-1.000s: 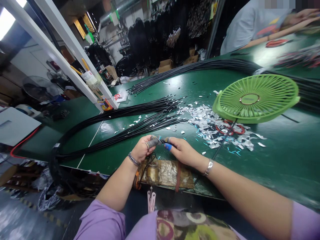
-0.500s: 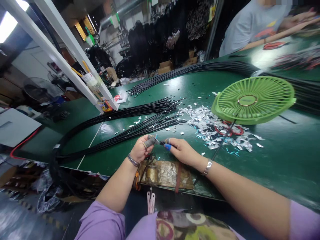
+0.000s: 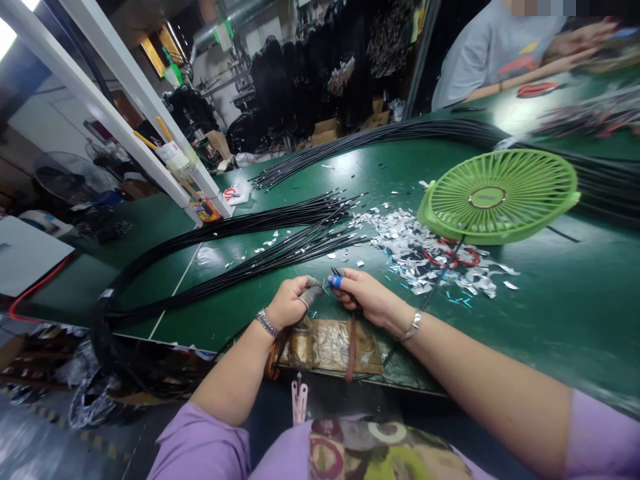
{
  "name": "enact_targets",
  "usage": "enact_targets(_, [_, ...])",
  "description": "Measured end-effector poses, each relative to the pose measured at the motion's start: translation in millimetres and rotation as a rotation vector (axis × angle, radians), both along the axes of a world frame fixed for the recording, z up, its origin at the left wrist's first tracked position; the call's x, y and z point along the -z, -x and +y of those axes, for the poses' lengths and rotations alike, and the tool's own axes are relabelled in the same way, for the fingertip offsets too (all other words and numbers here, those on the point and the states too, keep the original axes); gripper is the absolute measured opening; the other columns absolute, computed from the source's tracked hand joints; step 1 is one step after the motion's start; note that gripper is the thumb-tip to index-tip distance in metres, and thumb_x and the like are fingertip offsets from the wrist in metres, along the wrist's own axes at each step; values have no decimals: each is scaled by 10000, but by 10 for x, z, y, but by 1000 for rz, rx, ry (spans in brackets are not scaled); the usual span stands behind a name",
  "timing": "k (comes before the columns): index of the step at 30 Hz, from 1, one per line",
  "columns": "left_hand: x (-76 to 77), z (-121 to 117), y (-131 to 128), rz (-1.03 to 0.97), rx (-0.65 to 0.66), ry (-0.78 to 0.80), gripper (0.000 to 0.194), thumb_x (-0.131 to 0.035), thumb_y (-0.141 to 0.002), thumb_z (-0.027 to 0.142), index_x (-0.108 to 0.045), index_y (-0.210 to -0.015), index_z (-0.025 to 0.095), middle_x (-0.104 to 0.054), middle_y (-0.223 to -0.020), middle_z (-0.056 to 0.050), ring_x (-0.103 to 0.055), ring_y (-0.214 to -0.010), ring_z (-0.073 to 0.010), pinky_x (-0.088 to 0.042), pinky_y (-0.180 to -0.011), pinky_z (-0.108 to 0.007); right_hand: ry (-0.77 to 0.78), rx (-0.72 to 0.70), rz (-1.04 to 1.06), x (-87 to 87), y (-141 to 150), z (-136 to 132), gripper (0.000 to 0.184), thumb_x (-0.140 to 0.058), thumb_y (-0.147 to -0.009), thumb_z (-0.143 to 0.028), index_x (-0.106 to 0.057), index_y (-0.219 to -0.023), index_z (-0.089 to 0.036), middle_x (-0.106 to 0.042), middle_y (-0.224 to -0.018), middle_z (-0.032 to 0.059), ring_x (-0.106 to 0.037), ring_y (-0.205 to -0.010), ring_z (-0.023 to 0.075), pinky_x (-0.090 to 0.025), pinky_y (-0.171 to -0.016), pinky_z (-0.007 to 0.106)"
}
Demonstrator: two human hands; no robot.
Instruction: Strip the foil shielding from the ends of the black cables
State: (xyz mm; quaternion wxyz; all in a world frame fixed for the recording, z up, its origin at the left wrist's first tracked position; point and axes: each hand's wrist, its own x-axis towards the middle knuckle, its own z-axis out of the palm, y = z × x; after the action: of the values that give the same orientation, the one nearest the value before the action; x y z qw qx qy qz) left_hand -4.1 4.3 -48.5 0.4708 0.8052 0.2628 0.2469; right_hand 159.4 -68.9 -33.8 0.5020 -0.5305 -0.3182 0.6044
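Observation:
My left hand (image 3: 296,300), with grey-wrapped fingers, is closed in a pinch. Thin wire ends (image 3: 325,288) stick out from its fingertips, and the black cable they belong to is mostly hidden by the hand. Close on the right, my right hand (image 3: 367,297), with blue tape on a digit, is closed around a small dark tool (image 3: 336,272) with two pointed tips. Its lower part is covered by my fingers, so the exact kind is unclear. Below both hands lies a tape-wrapped board (image 3: 331,343) with a brown strap at the table edge.
Black cable bundles (image 3: 165,257) curve across the green table (image 3: 525,320). White and blue scraps (image 3: 405,250) lie near a green fan (image 3: 493,197) and red-handled scissors (image 3: 467,255). A white post (image 3: 125,133) rises at left. Another person (image 3: 485,60) sits at far right.
The dark tool in my right hand has turned, its tips now pointing upward. My left hand has rotated slightly, and the wire ends now show between both hands. The view has shifted a little.

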Motion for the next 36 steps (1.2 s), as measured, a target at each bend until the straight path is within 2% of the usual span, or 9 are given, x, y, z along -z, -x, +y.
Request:
enact_targets(9, [-46, -13, 15, 97, 56, -115, 286, -506, -862, 387, -565, -713, 150, -513, -617, 19, -433, -591, -100, -352, -582, -221, -49, 4, -124, -4, 7, -29, 307, -708, -601, -410, -478, -602, -207, -408, -462, -86, -315, -424, 59, -221, -410, 212])
enact_targets(13, [-32, -11, 22, 148, 66, -157, 280, -513, -859, 374, -570, -697, 154, -521, -613, 14, -433, -590, -103, -345, -587, -228, -187, 4, -275, -8, 15, -29, 232, -678, -622, -383, -534, -623, -201, -459, -530, -64, -365, -491, 83, -288, -465, 232])
enact_targets(16, [-20, -6, 19, 122, 50, -124, 305, -518, -855, 406, -572, -693, 154, -516, -607, 14, -424, -588, -103, -348, -582, -226, -295, 10, -397, -2, 7, -23, 176, -636, -657, -356, -560, -641, -198, -487, -576, -47, -407, -557, 106, -345, -528, 249])
enact_targets(21, [-33, -5, -3, 5, -1, -7, 396, -537, -829, 516, -578, -702, 143, -519, -628, 6, -427, -599, -104, -370, -574, -224, -316, -3, -506, 46, -21, -7, 145, -536, -728, -337, -501, -654, -217, -412, -537, -60, -356, -510, 110, -329, -502, 254])
enact_targets(25, [-43, -8, -13, -21, -27, 39, 418, -555, -807, 546, -593, -723, 138, -546, -648, -7, -457, -614, -114, -392, -587, -232, -389, -13, -780, 68, -31, -28, 140, -487, -751, -286, -454, -632, -220, -453, -558, -34, -379, -529, 124, -322, -526, 259])
enact_targets(30, [-34, -11, -6, 23, -47, -26, 328, -538, -828, 451, -585, -712, 148, -561, -643, -3, -463, -621, -116, -386, -605, -235, -536, -40, -1192, 33, 4, -111, 118, -535, -685, -193, -432, -635, -221, -528, -625, 8, -450, -611, 154, -306, -580, 272])
enact_targets(33, [-30, -10, -11, 34, -39, -30, 321, -546, -822, 443, -575, -695, 150, -551, -628, 2, -448, -611, -113, -375, -595, -234, -530, -57, -1219, 20, 4, -104, 119, -541, -693, -193, -438, -641, -222, -546, -640, 18, -455, -617, 159, -298, -579, 276])
enact_targets(36, [-33, -8, -26, 16, -45, 47, 381, -571, -797, 512, -574, -688, 147, -518, -611, 9, -423, -595, -106, -363, -571, -229, -449, 1, -1109, 43, -35, -39, 174, -531, -728, -225, -403, -610, -227, -508, -583, -5, -412, -564, 144, -281, -549, 273])
